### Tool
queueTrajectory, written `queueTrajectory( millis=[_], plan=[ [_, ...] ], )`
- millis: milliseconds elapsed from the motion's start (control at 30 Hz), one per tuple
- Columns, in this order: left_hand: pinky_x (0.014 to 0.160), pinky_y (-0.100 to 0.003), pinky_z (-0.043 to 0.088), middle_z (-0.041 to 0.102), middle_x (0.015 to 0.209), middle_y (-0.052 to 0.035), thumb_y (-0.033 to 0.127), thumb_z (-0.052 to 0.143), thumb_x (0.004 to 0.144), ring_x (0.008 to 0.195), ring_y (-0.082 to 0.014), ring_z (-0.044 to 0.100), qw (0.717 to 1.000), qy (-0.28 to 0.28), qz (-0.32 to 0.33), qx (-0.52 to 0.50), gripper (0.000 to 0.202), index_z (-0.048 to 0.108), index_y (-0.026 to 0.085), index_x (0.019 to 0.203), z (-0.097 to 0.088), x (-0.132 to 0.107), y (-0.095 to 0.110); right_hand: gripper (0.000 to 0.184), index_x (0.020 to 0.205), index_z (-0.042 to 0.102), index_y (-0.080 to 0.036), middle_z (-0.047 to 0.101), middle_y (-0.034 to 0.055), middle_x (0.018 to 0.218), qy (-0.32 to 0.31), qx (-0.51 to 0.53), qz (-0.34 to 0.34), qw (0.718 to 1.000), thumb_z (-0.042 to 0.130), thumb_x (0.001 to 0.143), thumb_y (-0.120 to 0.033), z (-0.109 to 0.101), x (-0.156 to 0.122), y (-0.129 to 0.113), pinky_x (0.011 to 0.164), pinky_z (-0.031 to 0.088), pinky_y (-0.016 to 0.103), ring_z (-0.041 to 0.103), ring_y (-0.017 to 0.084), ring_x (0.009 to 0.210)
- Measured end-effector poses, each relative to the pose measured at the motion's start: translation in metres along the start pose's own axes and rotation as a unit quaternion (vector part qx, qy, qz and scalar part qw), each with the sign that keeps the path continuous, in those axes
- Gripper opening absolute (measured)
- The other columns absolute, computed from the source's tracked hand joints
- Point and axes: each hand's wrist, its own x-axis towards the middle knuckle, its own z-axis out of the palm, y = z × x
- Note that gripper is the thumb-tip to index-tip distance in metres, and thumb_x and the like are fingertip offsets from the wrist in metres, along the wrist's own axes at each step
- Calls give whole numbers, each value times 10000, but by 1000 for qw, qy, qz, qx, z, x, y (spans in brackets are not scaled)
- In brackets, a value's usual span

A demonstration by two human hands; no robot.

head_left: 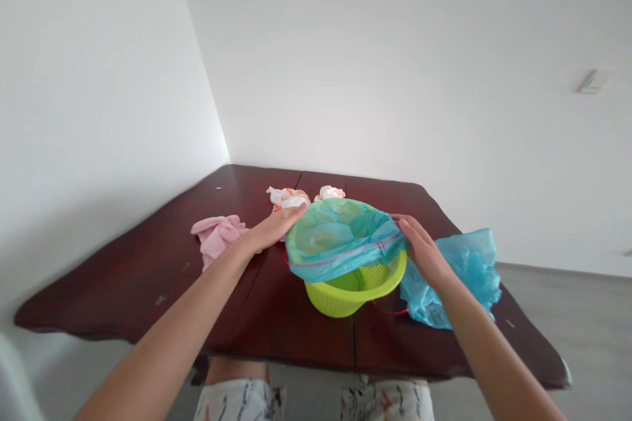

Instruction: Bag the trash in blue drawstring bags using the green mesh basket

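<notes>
- Patterned shorts [239,401] at the very bottom, just past the edge of the dark wood tabletop [123,296]
- Left hand [276,227]: open and flat, fingers on the edge of a blue plastic bag [340,237]
- Right hand [419,251]: fingers bent over the other side of the bag edge, thumb hidden, grip hard to tell
- Green plastic basket [355,293]: between both hands, tipped, bag stretched wide over its top, long way from hand to hand
- Loose bag end [469,270]: bunched on the tabletop, just past the right hand
- Pink cloth [217,240]: left of the left hand
- Crumpled white and orange bits [289,197]: farther on, past the basket
</notes>
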Motion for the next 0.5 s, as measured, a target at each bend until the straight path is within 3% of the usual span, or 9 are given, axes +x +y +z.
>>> queueTrajectory(
  millis=[67, 133, 200, 267, 300, 400, 500],
  plan=[
    [1416, -627, 511, 672, 1799, -208, 911, 594, 1137, 1660, -434, 649, 990, 76, 103, 55, 912, 692, 223, 1727, 2, -32, -3, 522, 1361, 823, -314, 890, 71, 1314, 53, -30, -56, 997, 810, 1089, -758, -2, -28, 9, 1049, 711, 423, 845, 297, 1178],
    [1481, -634, 435, 587, 1880, -185, 842, 757, 1104, 1755, -426, 551, 963, 82, 234, 105, 868, 667, 278, 1758, 10, -63, -2, 447, 1338, 829, -308, 893, 81, 1248, 101, -36, -101, 989, 851, 1096, -684, 1, -52, 20, 1011, 711, 411, 850, 286, 1118],
    [1503, -607, 415, 695, 1792, -110, 644, 802, 1165, 1730, -364, 590, 930, 77, 329, 142, 532, 784, 338, 1600, 24, -88, 2, 338, 1241, 835, -297, 884, 84, 1178, 151, -22, -136, 979, 872, 1104, -604, 10, -71, 34, 942, 711, 392, 847, 271, 1035],
    [1499, -573, 436, 821, 1621, -64, 395, 792, 1211, 1629, -302, 688, 899, 110, 394, 156, 247, 851, 329, 1442, 41, -103, 5, 241, 1112, 810, -281, 867, 96, 1205, 191, -21, -172, 966, 862, 1123, -516, 20, -83, 48, 901, 705, 381, 840, 262, 1018],
    [1481, -557, 471, 856, 1543, -58, 271, 787, 1207, 1563, -280, 733, 885, 141, 417, 153, 214, 861, 308, 1403, 50, -108, 6, 206, 1070, 790, -275, 856, 104, 1248, 205, -32, -195, 959, 847, 1134, -462, 24, -87, 55, 901, 704, 383, 840, 264, 1046],
    [1362, -508, 622, 865, 1411, -63, 8, 779, 1120, 1390, -247, 803, 858, 232, 438, 137, 368, 868, 255, 1377, 72, -118, -1, 59, 1082, 789, -280, 816, 118, 1347, 205, -137, -289, 925, 788, 1141, -277, 31, -97, 70, 946, 707, 418, 834, 288, 1162],
    [1189, -440, 719, 785, 1373, -63, -59, 795, 1056, 1316, -235, 789, 849, 291, 418, 137, 388, 884, 267, 1247, 85, -127, -16, 189, 1141, 836, -294, 778, 133, 1394, 152, -283, -350, 880, 744, 1108, -132, 28, -105, 79, 952, 720, 440, 821, 302, 1204]
  ],
)
